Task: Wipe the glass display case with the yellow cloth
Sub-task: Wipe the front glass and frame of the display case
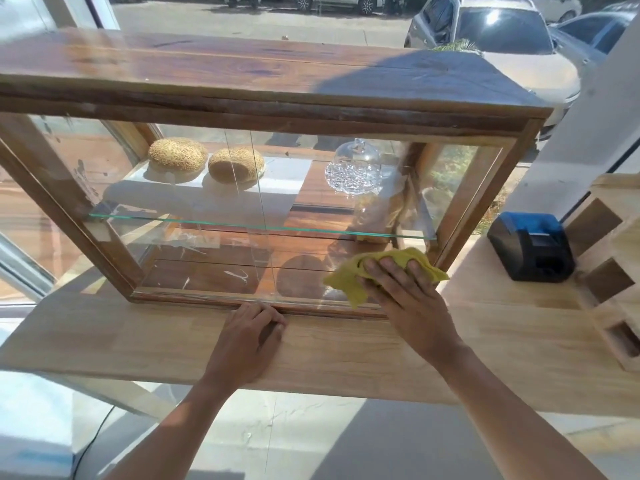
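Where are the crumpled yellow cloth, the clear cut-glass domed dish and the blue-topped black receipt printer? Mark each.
crumpled yellow cloth [349, 284]: head view, on its lower-left fold.
clear cut-glass domed dish [353, 176]: head view, on the patterned bowl.
blue-topped black receipt printer [531, 249]: head view, on its black front.

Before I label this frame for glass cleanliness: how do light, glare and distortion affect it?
Head view: hard sunlight from outside, glare and reflections washing the display case glass on its left side and around the yellow cloth; white smears show low on the pane; wide-angle bending curves the wooden top; the right hand and left hand look sharp.
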